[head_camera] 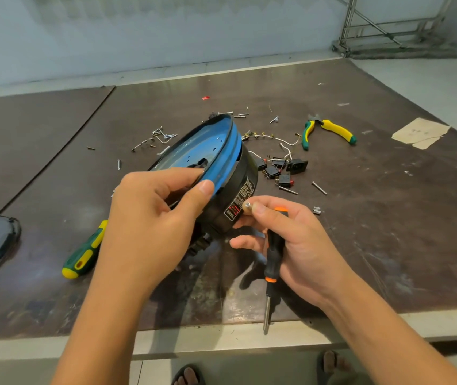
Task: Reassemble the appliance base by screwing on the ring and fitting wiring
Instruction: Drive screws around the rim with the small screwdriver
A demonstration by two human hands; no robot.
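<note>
**Ring on, fastening and wiring yet to do**

Held the appliance base tilted above mid-table, left hand curled round its near rim, blue ring seemingly seated. Pinched a screw in the right hand at the base's side, screwdriver tucked in the palm. Left wiring and switches loose to the right, spare screws far left

dark scuffed table; pale wall; metal frame far right
</note>
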